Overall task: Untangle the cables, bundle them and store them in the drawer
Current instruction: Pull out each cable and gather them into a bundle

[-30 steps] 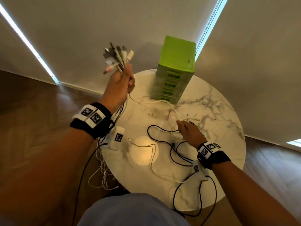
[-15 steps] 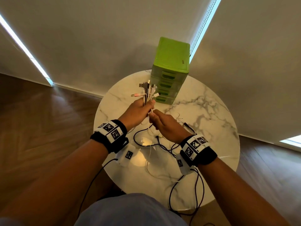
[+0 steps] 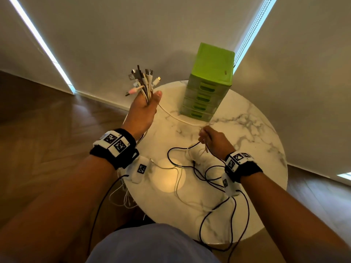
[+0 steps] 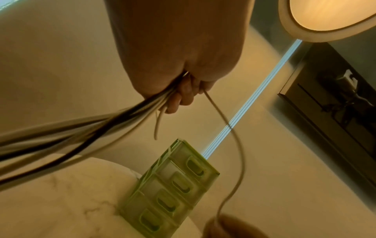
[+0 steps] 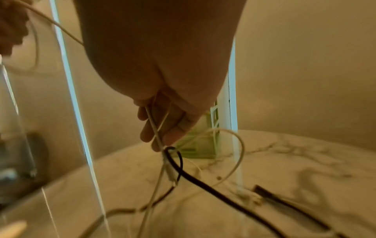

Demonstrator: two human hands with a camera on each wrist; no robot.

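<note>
Round and marble-patterned, the surface (image 3: pixel 247 141) stands on a wood floor (image 3: pixel 47 130) close to pale walls, with free floor off its edge at 9 o'clock and 3 o'clock. A green drawer unit (image 3: pixel 210 82) sits at the 12 o'clock rim, its four drawers shut.

Raised above the 10 o'clock edge, the left hand (image 3: pixel 142 111) has its fingers (image 4: pixel 183 96) wrapped round a bundle of cables (image 3: pixel 145 86), plug ends fanned upward; the trailing lengths hang off the edge toward the floor.

One white cable (image 3: pixel 176 116) runs from that fist across to the right hand (image 3: pixel 214 141), just past the centre, whose fingers (image 5: pixel 154 128) pinch thin white strands with a black cable (image 3: pixel 190 166) looped over them. Loose black and white cables spread from the centre to the 6 o'clock edge, where some hang over.
</note>
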